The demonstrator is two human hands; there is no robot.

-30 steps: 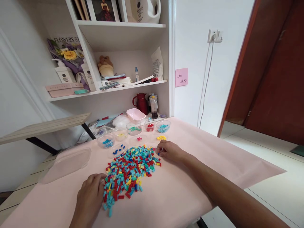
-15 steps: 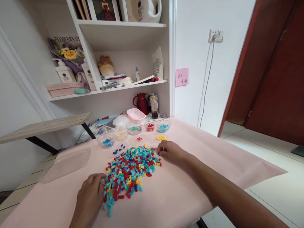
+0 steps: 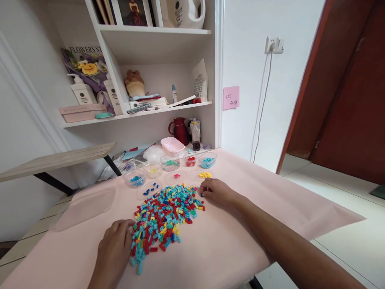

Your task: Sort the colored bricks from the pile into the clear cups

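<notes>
A pile of small toy building bricks [image 3: 168,212], mostly light blue and red with some yellow, green and dark blue, lies on the pink-covered table. My right hand [image 3: 218,190] rests at the pile's far right edge, its fingers pinched on a dark blue brick [image 3: 201,195]. At the pile's left edge is my left hand [image 3: 114,245], fingers curled together against the bricks; whatever they hold, if anything, is hidden. Beyond the pile, a clear lid-like tray [image 3: 140,196] carries several dark blue bricks. Yellow bricks [image 3: 205,175] lie in another shallow clear tray near my right hand.
Clear bowls of sorted bricks line the back: blue [image 3: 136,180], green [image 3: 171,163], red [image 3: 190,161] and light blue [image 3: 207,162]. Behind them stand a pink basin [image 3: 172,145], a red jug [image 3: 179,131] and a bottle [image 3: 195,138]. A clear lid [image 3: 87,208] lies left.
</notes>
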